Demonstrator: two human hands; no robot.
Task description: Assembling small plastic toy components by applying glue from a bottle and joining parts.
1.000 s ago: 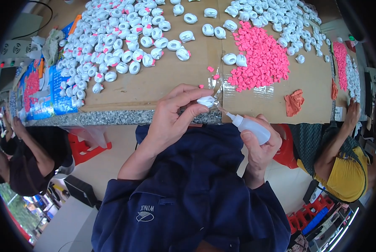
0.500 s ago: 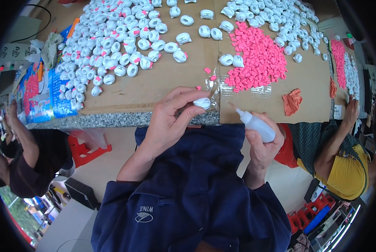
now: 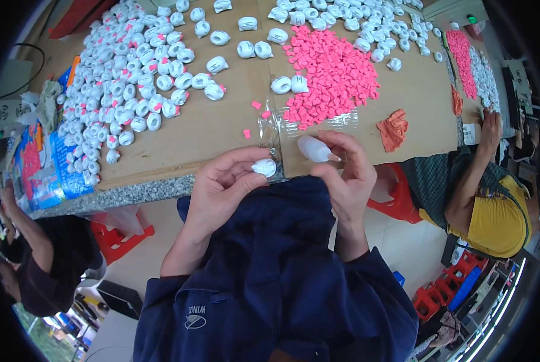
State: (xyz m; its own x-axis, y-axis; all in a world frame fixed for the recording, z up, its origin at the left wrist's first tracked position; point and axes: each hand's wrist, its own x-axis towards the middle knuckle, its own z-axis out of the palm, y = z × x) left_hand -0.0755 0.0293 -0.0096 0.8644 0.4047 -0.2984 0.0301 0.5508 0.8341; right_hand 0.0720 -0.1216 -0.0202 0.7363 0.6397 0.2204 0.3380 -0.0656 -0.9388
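My left hand [image 3: 222, 190] pinches a small white rounded plastic piece [image 3: 264, 168] between thumb and fingers, just above the table's front edge. To its right, my right hand [image 3: 349, 175] holds a translucent white squeeze bottle [image 3: 313, 148] by its nozzle end, the bottle's base toward the upper left and its tip toward my fingers. The bottle and the white piece are apart. Beyond my hands lies a heap of small pink pieces [image 3: 333, 78]. A few loose pink pieces [image 3: 247, 133] lie nearer my left hand.
Many white hollow pieces, some with pink bits, form a pile [image 3: 125, 78] at left; more white pieces [image 3: 366, 24] lie far right. An orange crumpled cloth [image 3: 393, 130] rests on the cardboard [image 3: 430, 102]. Co-workers sit at both sides, one in yellow [image 3: 499, 223].
The squeeze bottle has turned in my right hand: its nozzle pointed up-left toward the white piece and now points right. The left hand still holds the piece. The whole view has shifted.
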